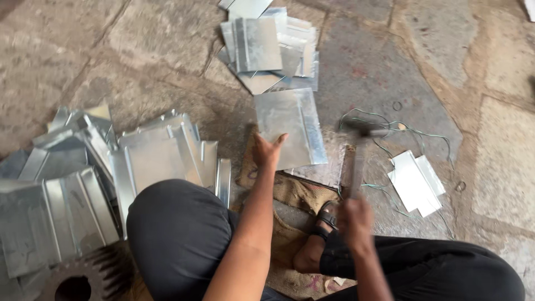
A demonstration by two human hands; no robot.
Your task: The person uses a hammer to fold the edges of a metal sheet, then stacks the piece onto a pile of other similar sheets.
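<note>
Sheet-metal panel (290,131), one, lies flat on burlap sacking (290,195) spread over the stone floor (390,61). Left hand (268,149) rests on the panel's near-left edge, fingers spread, pinning it. Right hand (355,216) is clenched around one hammer (359,156), its head blurred above the sacking. Three groups of sheets lie around: folded ones left (111,167), a pile ahead (270,47), two right (415,181).
</note>
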